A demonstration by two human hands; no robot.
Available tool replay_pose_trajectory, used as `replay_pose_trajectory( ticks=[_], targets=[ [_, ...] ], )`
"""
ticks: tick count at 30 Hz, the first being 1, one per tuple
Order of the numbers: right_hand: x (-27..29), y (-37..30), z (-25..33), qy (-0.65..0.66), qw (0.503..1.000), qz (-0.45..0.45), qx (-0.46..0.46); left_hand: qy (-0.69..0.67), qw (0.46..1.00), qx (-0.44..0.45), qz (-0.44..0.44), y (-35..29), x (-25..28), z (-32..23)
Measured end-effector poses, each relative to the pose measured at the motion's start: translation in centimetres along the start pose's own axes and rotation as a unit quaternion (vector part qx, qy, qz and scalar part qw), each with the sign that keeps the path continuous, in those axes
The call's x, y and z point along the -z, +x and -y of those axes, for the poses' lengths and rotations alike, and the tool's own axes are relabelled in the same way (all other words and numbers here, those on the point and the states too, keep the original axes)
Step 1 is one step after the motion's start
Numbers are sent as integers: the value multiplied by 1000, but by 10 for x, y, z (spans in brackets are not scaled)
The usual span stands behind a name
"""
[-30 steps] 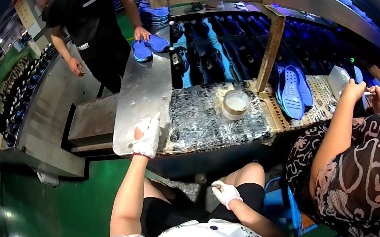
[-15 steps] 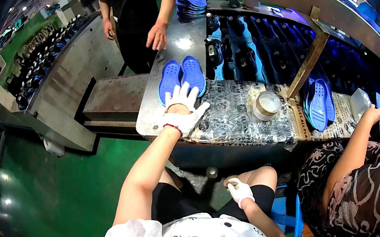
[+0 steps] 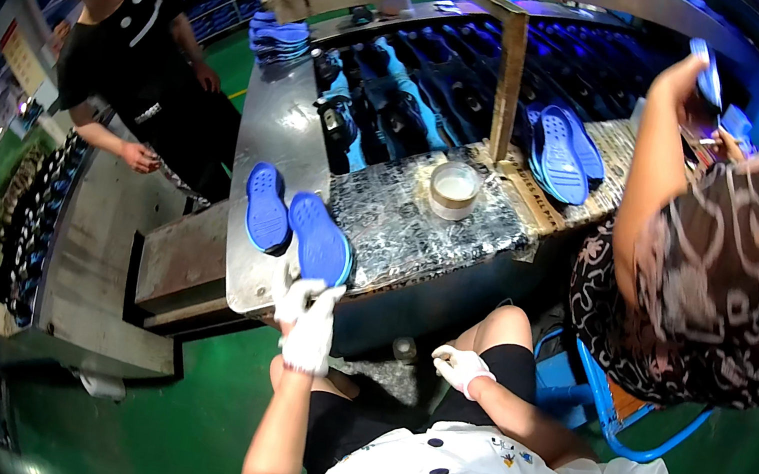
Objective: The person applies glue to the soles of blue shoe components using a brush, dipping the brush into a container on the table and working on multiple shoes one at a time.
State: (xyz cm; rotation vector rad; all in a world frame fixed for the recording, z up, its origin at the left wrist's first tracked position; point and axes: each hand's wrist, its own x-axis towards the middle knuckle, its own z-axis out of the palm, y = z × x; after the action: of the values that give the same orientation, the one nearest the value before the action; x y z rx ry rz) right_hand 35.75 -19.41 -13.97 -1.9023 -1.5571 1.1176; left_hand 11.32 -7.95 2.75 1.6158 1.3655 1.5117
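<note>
Two blue shoe soles lie side by side, tread up, at the near left corner of the metal table (image 3: 276, 133). The nearer blue sole (image 3: 319, 239) sticks out over the table's edge, and my left hand (image 3: 308, 324), in a white glove, grips its near end from below. Just left of it, the other blue sole (image 3: 266, 207) lies untouched. My right hand (image 3: 461, 366), also gloved, rests on my thigh with its fingers curled; I see nothing in it.
A tin of white paste (image 3: 454, 189) stands on the foil-covered worktop beside a wooden post (image 3: 507, 87). More blue soles (image 3: 562, 152) lie right of the post. A person in a patterned top (image 3: 729, 268) sits right on a blue stool (image 3: 613, 410); a person in black (image 3: 133, 82) stands left.
My left hand has drawn back from the tabletop to its near edge, bringing the blue sole with it. The person in black has stepped away to the left. My right hand stays on my thigh.
</note>
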Motion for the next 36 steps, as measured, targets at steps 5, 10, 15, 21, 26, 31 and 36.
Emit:
replay_pose_trajectory(
  ticks=[5,10,15,21,26,31,36],
  targets=[
    [6,-5,17,-25,999,-15,13,-312,903,257,-143,-40,18,-51],
    [11,-7,26,-2,997,-54,64,-401,813,420,45,-27,22,-14],
    [25,-24,34,168,972,-144,85,-437,842,309,63,-34,0,-13],
    [79,-63,95,312,873,-296,230,-250,940,206,-106,-40,7,-65],
    [108,-85,170,171,855,-312,377,-97,984,64,-132,-44,-5,-56],
    [104,-75,200,81,849,-285,438,-171,979,62,-95,-50,-5,-74],
    [109,-74,197,-47,808,-354,469,-126,989,55,-64,-51,4,-77]
  ],
)
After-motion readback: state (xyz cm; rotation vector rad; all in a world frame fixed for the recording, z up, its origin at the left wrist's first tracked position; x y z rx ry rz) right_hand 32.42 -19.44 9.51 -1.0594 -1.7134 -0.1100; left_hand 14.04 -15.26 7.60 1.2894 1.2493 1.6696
